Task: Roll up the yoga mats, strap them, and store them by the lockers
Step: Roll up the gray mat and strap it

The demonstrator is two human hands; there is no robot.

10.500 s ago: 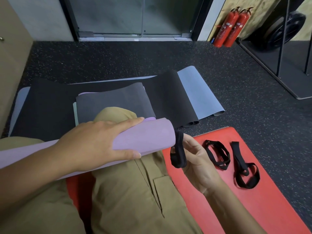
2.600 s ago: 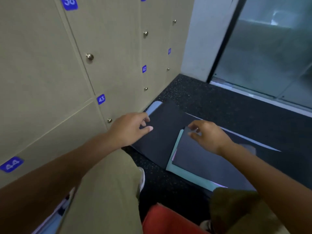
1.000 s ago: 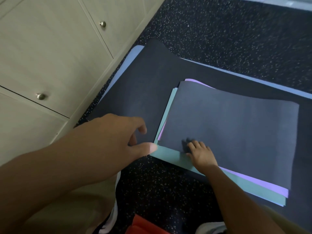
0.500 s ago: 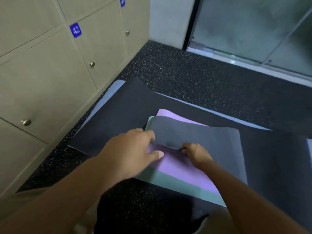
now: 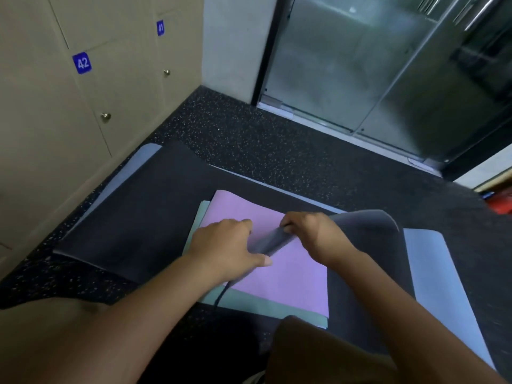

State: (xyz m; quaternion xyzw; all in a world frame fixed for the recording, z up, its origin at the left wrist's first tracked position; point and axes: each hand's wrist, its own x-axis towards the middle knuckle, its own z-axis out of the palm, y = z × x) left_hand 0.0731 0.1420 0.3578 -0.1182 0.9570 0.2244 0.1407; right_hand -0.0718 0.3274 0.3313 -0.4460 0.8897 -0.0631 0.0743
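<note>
1. Nearest the camera, the person's tan-clad knee [image 5: 318, 350] sits at the near edge of a stack of flat yoga mats on the speckled rubber floor [image 5: 277, 145].
2. The left hand [image 5: 227, 250] has its fingers closed on the near end of the dark grey mat [image 5: 368, 220]; the right hand [image 5: 313, 234] has its fingers clamped on the same edge further along. Between them the end is lifted and curled over, clear of the layer below.
3. Exposed under it, the pink mat [image 5: 277, 273] lies flat, and the pale green mat [image 5: 249, 303] shows beneath it along the near and left edges.
4. These rest on a large black mat [image 5: 144, 217], which overlies a light blue mat [image 5: 432, 273] showing at the right and at the far-left corner.
5. Judgement on progress: five mats in view are unrolled. The grey one is either starting its roll or being peeled off; which cannot be told. No strap is in view. Rolling, strapping and storing all remain for these mats.
6. Containers: the beige lockers [image 5: 50, 112] along the left edge of the floor, two numbered 42 and 41, are shut; contents cannot be seen. No rolled mat shows beside them.
7. Furthest, a glass door [image 5: 374, 65] closes the far end.
</note>
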